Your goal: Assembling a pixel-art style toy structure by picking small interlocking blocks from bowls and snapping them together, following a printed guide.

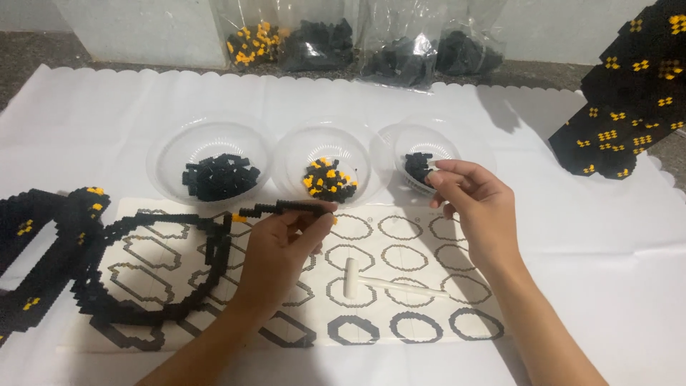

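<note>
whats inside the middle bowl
The middle bowl holds a small heap of black and yellow bricks. Whatever lies beneath the top pieces is covered, so the full mix cannot be seen.

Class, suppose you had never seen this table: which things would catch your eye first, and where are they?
Probably the large black ring of small bricks lying on the printed sheet at lower left, one end pinched by the left hand. Next, three clear bowls in a row behind it, the right hand at the rightmost, and a black-and-yellow brick model at upper right.
</note>
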